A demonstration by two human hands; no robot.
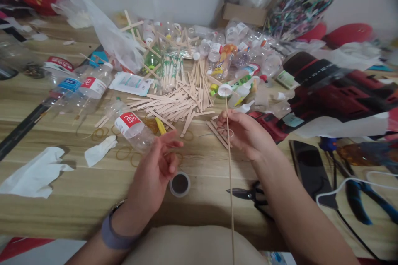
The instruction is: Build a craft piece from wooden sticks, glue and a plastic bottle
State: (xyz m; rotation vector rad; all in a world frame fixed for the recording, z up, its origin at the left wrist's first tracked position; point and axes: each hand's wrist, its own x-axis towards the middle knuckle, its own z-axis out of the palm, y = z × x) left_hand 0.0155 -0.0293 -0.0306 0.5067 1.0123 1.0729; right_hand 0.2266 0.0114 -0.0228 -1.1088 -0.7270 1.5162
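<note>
My right hand (247,132) pinches a long thin bamboo skewer (230,182) near its upper end. A white bottle cap (224,90) appears at the skewer's tip; whether it is fixed there I cannot tell. By those fingers a thin white string (229,131) forms a small loop. My left hand (157,165) hovers over the table with nothing in it, its fingers apart and slightly bent. Just beyond it lies a clear plastic bottle (132,126) with a red and white label. Between my hands sit a small round cup (179,184) with dark contents and black-handled scissors (245,193).
Wooden craft sticks (180,101) are heaped mid-table, with several plastic bottles behind. To the right are a red and black power drill (329,87), a phone (312,172), a white cable and blue-handled pliers (357,198). At left lie white tissue (35,172) and rubber bands (123,152).
</note>
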